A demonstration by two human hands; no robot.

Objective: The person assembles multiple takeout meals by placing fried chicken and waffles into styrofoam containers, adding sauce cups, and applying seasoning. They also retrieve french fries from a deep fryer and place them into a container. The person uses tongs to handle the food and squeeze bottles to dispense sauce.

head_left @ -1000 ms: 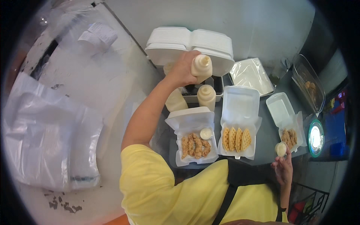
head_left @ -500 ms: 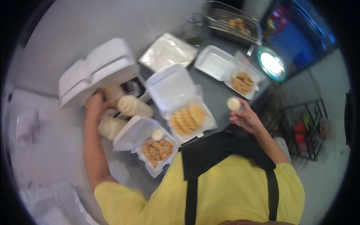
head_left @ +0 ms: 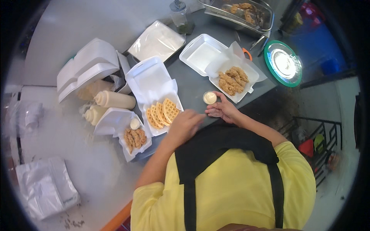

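Observation:
My right hand (head_left: pixel 227 109) is closed on a small clear sauce cup (head_left: pixel 209 97) of pale creamy sauce, upright at the counter's edge. Something see-through shows at its lower fingers, too unclear to name. Just left of it is my left hand (head_left: pixel 186 127), its fingertips smeared by motion; whether it holds anything is unclear. Beyond the cup, an open foam box (head_left: pixel 200 54) lined with white paper contains fried chicken pieces (head_left: pixel 233 81). Left of my hands, another open foam box (head_left: pixel 150 75) contains waffle pieces (head_left: pixel 163 112). A smaller open foam box (head_left: pixel 111 123) has chicken (head_left: pixel 135 139) and a sauce cup (head_left: pixel 135 123).
Squeeze bottles (head_left: pixel 115 100) lie at the left, beside stacked foam boxes (head_left: pixel 88 63). Behind are wrapped white paper sheets (head_left: pixel 156 40), a jar (head_left: pixel 181 17) and a metal tray (head_left: pixel 266 23) of chicken. A green-rimmed round item (head_left: pixel 283 63) stands right; plastic bags (head_left: pixel 46 188) lie lower left.
My left hand has come back from beside the stacked foam boxes, rightward to near my right hand. The right hand, still with the sauce cup, has moved left, closer to the chicken box.

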